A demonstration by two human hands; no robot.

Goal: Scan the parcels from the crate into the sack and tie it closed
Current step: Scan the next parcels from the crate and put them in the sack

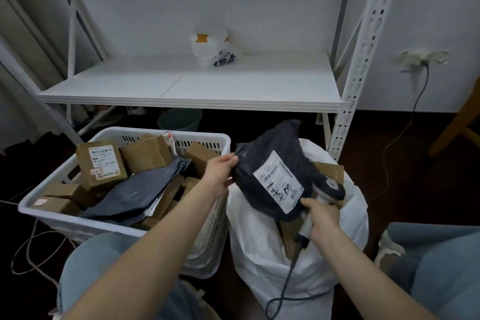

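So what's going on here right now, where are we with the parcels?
A person is mid-scan. The left hand holds a dark bagged parcel above the open white sack, label facing up, while the right hand grips the corded scanner just beside it. The sack already holds a cardboard box and is not tied. The white crate has many boxes and a grey mailer left.

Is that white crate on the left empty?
No, the white crate holds several brown cardboard boxes and a grey poly mailer.
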